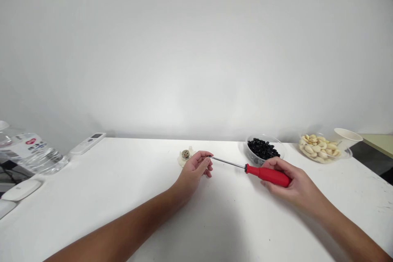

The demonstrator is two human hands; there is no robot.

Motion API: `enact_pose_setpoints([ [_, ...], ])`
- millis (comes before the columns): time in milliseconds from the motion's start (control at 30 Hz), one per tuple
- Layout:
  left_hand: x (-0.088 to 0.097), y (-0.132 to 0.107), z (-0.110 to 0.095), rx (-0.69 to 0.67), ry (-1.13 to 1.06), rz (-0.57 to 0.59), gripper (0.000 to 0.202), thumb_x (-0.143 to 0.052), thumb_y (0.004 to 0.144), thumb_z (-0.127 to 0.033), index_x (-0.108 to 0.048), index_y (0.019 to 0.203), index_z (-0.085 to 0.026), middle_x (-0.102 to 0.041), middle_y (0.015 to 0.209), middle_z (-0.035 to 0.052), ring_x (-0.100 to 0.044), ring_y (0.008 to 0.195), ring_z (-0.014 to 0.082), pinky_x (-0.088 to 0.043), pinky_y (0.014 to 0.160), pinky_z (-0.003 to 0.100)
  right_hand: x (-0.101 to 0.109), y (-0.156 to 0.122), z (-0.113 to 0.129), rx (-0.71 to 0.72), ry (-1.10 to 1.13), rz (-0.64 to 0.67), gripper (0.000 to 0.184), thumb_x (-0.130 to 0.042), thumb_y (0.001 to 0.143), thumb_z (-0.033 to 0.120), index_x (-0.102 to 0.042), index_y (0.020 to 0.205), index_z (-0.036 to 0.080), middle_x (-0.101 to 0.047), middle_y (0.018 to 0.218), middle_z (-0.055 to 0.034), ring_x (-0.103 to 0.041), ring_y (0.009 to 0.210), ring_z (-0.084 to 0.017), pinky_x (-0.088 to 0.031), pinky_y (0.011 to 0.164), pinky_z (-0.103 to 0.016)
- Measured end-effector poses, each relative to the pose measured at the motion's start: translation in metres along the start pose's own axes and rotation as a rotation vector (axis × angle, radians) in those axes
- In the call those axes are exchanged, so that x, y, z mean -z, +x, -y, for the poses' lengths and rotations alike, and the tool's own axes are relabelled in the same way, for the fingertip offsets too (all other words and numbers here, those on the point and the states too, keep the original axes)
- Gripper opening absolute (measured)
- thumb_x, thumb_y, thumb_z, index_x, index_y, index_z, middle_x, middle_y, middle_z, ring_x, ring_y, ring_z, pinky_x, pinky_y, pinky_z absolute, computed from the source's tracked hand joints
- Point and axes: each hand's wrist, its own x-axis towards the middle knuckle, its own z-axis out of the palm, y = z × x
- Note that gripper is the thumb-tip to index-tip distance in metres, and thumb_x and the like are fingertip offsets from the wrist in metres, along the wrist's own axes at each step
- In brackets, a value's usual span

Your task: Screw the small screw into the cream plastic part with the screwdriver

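Observation:
My right hand (288,178) is closed around the red handle of a screwdriver (268,175), whose metal shaft points left. The fingertips of my left hand (198,166) pinch together at the screwdriver's tip. Something small and dark shows there, perhaps a screw, too small to make out for sure. Just behind my left hand, a pale off-white part (181,159) with a round metallic piece (186,154) on top lies on the table, partly hidden by the fingers.
Behind my right hand stands a clear bowl of black pieces (263,149). Farther right are a clear bowl of pale beans (319,146) and a tilted paper cup (346,137). On the left lie a water bottle (33,153), a white remote (89,143) and a white rounded object (21,190).

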Motion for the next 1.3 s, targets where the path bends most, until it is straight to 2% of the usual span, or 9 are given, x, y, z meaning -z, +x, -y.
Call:
enact_pose_setpoints([
  [200,-0.0009,0.0001,0.0016,-0.017,0.006,-0.018,0.025,-0.062,0.097,-0.039,-0.065,0.113,-0.02,-0.057,0.088,0.001,-0.058,0.076,0.0147,-0.051,0.073,0.03,0.004,-0.0034,0.0101,-0.122,0.027,0.046,0.038,-0.059,0.091,0.06,-0.071,0.1,0.026,-0.065,0.074,-0.0013,-0.051,0.063,-0.02,-0.033,0.054,-0.031],
  [467,-0.0009,-0.0014,0.0,-0.003,0.039,-0.033,0.026,-0.062,0.097,-0.041,-0.065,0.113,-0.02,-0.059,0.088,0.0013,-0.058,0.074,0.0146,-0.051,0.073,0.03,0.0063,-0.0017,0.0053,-0.151,0.224,0.144,0.03,-0.073,0.078,0.038,-0.055,0.099,0.028,-0.055,0.066,0.0063,-0.04,0.059,-0.015,-0.03,0.056,-0.027],
  [633,-0.0015,-0.0004,0.0009,-0.009,-0.003,-0.055,0.028,-0.065,0.095,-0.041,-0.065,0.112,-0.019,-0.057,0.086,0.0006,-0.058,0.073,0.0147,-0.051,0.071,0.029,0.0106,0.0006,0.0073,-0.162,0.133,0.125,0.035,-0.059,0.092,0.059,-0.064,0.09,0.024,-0.067,0.078,-0.0024,-0.041,0.06,-0.016,-0.027,0.055,-0.03],
  [733,-0.0022,-0.0012,-0.0003,-0.005,0.009,-0.046,0.027,-0.066,0.094,-0.041,-0.066,0.111,-0.019,-0.059,0.085,0.0006,-0.058,0.073,0.015,-0.051,0.072,0.03,0.0098,0.0021,0.008,-0.167,0.11,0.07,0.052,-0.05,0.095,0.068,-0.058,0.07,0.023,-0.054,0.064,-0.0015,-0.039,0.06,-0.017,-0.027,0.056,-0.031],
  [833,-0.0029,-0.002,-0.0018,0.001,0.022,-0.051,0.029,-0.068,0.093,-0.041,-0.067,0.11,-0.018,-0.059,0.084,0.001,-0.059,0.073,0.0154,-0.051,0.072,0.03,0.0066,0.0022,0.0082,-0.291,0.243,0.075,0.043,-0.057,0.091,0.068,-0.058,0.085,0.025,-0.036,0.059,0.0056,-0.028,0.054,-0.014,-0.019,0.052,-0.029],
  [967,-0.0036,-0.0019,-0.0021,-0.011,0.009,-0.063,0.03,-0.068,0.092,-0.041,-0.066,0.111,-0.018,-0.059,0.086,0.0012,-0.059,0.074,0.0152,-0.051,0.072,0.03,0.0042,0.0005,0.0071,-0.401,0.565,0.158,0.028,-0.068,0.082,0.046,-0.051,0.098,0.029,-0.025,0.06,0.0101,-0.017,0.053,-0.012,-0.012,0.05,-0.027],
  [1067,-0.0041,-0.0017,-0.0021,-0.014,-0.003,-0.072,0.03,-0.068,0.092,-0.041,-0.066,0.111,-0.018,-0.058,0.086,0.0009,-0.058,0.074,0.0149,-0.051,0.072,0.03,0.0059,0.0016,0.0063,-0.387,0.611,0.163,0.025,-0.069,0.083,0.045,-0.054,0.093,0.027,-0.037,0.06,0.0089,-0.02,0.05,-0.011,-0.015,0.047,-0.026],
  [1167,-0.0044,-0.002,-0.0027,-0.012,0.0,-0.073,0.028,-0.068,0.092,-0.04,-0.067,0.109,-0.018,-0.058,0.083,0.0003,-0.057,0.072,0.0146,-0.05,0.071,0.03,0.008,0.0048,0.0052,-0.352,0.46,0.088,0.04,-0.063,0.089,0.062,-0.06,0.086,0.023,-0.059,0.069,0.0003,-0.032,0.047,-0.011,-0.023,0.043,-0.026],
  [1300,-0.0041,-0.0022,-0.0029,-0.015,0.051,-0.05,0.029,-0.067,0.092,-0.041,-0.067,0.11,-0.018,-0.059,0.084,0.001,-0.059,0.074,0.0159,-0.051,0.072,0.031,0.0065,0.0058,0.0037,-0.299,0.378,0.004,0.048,-0.051,0.094,0.068,-0.063,0.086,0.023,-0.063,0.071,-0.003,-0.043,0.052,-0.015,-0.03,0.045,-0.027],
])
